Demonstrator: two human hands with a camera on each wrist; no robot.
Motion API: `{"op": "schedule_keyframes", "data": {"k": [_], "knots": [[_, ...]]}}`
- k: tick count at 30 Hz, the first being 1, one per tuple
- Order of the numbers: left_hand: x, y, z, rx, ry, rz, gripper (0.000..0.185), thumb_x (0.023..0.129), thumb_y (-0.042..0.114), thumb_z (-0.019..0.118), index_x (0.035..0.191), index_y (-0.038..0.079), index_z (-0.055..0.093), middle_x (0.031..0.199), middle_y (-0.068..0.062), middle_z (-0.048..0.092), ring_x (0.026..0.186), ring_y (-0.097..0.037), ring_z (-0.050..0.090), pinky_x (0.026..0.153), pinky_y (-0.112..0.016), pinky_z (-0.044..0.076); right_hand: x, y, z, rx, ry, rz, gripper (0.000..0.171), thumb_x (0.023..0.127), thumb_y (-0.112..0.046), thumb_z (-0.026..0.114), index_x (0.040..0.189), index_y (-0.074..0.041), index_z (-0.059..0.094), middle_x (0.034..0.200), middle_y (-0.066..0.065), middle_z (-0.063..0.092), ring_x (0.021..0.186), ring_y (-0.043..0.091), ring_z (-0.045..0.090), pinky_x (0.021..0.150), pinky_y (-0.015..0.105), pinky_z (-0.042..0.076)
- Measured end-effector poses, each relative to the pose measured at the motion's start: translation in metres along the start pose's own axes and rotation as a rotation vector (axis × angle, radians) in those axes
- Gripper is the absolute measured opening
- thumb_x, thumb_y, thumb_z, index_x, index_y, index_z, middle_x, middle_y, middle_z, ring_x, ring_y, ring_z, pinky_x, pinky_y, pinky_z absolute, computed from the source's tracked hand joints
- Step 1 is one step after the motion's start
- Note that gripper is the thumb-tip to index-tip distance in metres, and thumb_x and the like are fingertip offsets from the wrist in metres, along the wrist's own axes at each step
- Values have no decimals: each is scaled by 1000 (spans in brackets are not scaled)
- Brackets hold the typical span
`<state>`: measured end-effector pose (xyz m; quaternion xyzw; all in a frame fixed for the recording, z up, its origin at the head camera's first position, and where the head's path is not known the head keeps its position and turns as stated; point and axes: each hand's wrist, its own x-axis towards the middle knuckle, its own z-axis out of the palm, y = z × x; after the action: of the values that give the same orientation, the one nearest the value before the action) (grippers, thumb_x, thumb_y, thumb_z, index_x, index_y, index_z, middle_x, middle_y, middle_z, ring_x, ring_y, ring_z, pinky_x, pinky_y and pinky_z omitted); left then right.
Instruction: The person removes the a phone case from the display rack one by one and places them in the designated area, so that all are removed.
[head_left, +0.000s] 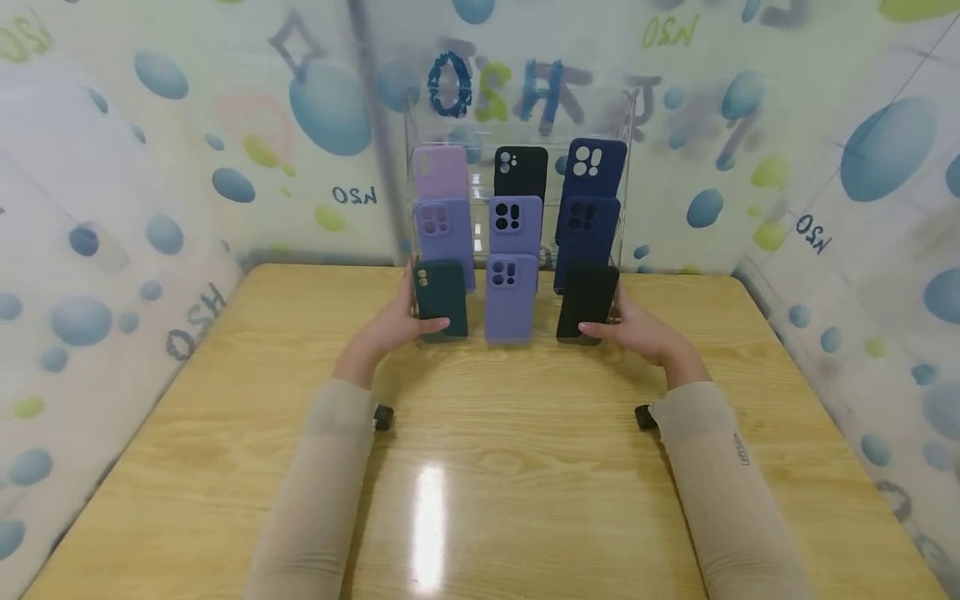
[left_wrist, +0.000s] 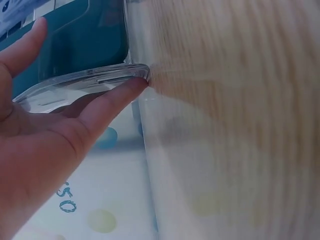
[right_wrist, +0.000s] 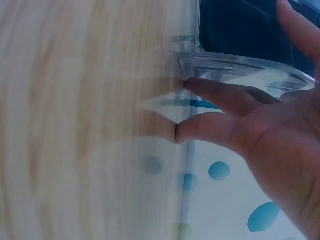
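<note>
A clear tiered display stand (left_wrist: 112,73) holds phone cases in three columns near the table's back edge. My left hand (head_left: 392,323) grips its left side, the thumb in front of a dark green phone case (head_left: 441,296) and the fingers along the side panel. At the opposite side my right hand (head_left: 642,330) holds the stand likewise, its thumb before a black phone case (head_left: 587,292). In the right wrist view, fingertips (right_wrist: 186,127) touch the tabletop beside the stand's clear edge. Between the hands, a lavender phone case (head_left: 512,312) stands in the bottom row.
Higher tiers carry a pink case (head_left: 441,171), another black case (head_left: 521,173) and navy cases (head_left: 588,242). The wooden table (head_left: 510,467) reaches a wall (head_left: 300,217) with blue and green spots behind the stand. Light glares on the tabletop.
</note>
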<state>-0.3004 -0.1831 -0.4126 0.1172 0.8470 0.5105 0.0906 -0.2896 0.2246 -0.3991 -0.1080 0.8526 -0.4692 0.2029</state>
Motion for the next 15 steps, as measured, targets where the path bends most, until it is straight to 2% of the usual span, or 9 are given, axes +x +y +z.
{"op": "schedule_keyframes", "data": {"k": [3, 4, 7, 8, 9, 10, 11, 14, 15], "knots": [[-1, -2, -1, 43, 12, 18, 124, 84, 25, 78, 150, 41, -26, 164, 1, -21, 152, -36, 3, 124, -54, 12, -5, -8, 2, 16, 3, -22, 108, 92, -35, 69, 155, -27, -18, 165, 11, 4, 151, 38, 14, 119, 61, 23], [-2, -2, -1, 47, 13, 18, 124, 84, 26, 78, 149, 42, -26, 164, 0, -19, 152, -36, 4, 122, -55, 18, -5, -9, 2, 20, 5, -31, 106, 92, -34, 69, 156, -27, -15, 165, 11, 6, 150, 38, 16, 118, 61, 24], [-5, 4, -1, 39, -1, 4, 124, 84, 27, 78, 150, 40, -26, 165, -7, -14, 151, -38, 9, 121, -56, 20, 1, 1, 3, 8, 24, -42, 108, 90, -41, 70, 155, -31, -17, 165, 9, 5, 151, 36, 16, 118, 60, 24], [-6, 5, -1, 30, -9, -7, 123, 85, 27, 78, 149, 43, -26, 165, -10, -11, 148, -41, 21, 117, -56, 30, 3, 5, 3, 0, 31, -42, 110, 89, -44, 70, 154, -33, -18, 165, 9, 4, 151, 35, 14, 119, 61, 23], [-6, 6, 0, 30, -11, -15, 123, 85, 27, 78, 149, 44, -26, 165, -10, -11, 148, -40, 21, 116, -56, 33, 4, 9, 4, -8, 39, -48, 110, 88, -46, 70, 154, -34, -18, 165, 9, 3, 151, 35, 13, 119, 61, 22], [-6, 7, 0, 33, -15, -29, 123, 85, 28, 78, 148, 46, -26, 165, -10, -11, 148, -40, 21, 116, -56, 32, 6, 12, 4, -21, 48, -48, 112, 87, -49, 70, 153, -36, -20, 166, 8, 2, 152, 34, 11, 119, 61, 20], [-6, 8, 0, 39, -16, -41, 123, 85, 28, 77, 147, 48, -27, 165, -9, -12, 149, -39, 19, 119, -56, 27, 7, 15, 4, -31, 56, -50, 113, 86, -51, 70, 152, -38, -21, 166, 7, 0, 152, 33, 9, 120, 61, 19], [-7, 6, 1, 62, -3, -71, 121, 85, 32, 77, 142, 55, -27, 165, -4, -17, 150, -38, 18, 118, -54, 29, 8, 15, 5, -37, 62, -61, 111, 86, -50, 70, 152, -40, -18, 166, 5, 1, 152, 32, 9, 120, 61, 19], [-8, 6, 1, 78, 2, -79, 121, 85, 33, 77, 143, 53, -28, 164, -1, -20, 151, -36, 9, 121, -53, 22, 8, 14, 5, -38, 61, -68, 110, 87, -49, 70, 152, -40, -18, 166, 6, 1, 152, 32, 10, 119, 62, 19]]}}
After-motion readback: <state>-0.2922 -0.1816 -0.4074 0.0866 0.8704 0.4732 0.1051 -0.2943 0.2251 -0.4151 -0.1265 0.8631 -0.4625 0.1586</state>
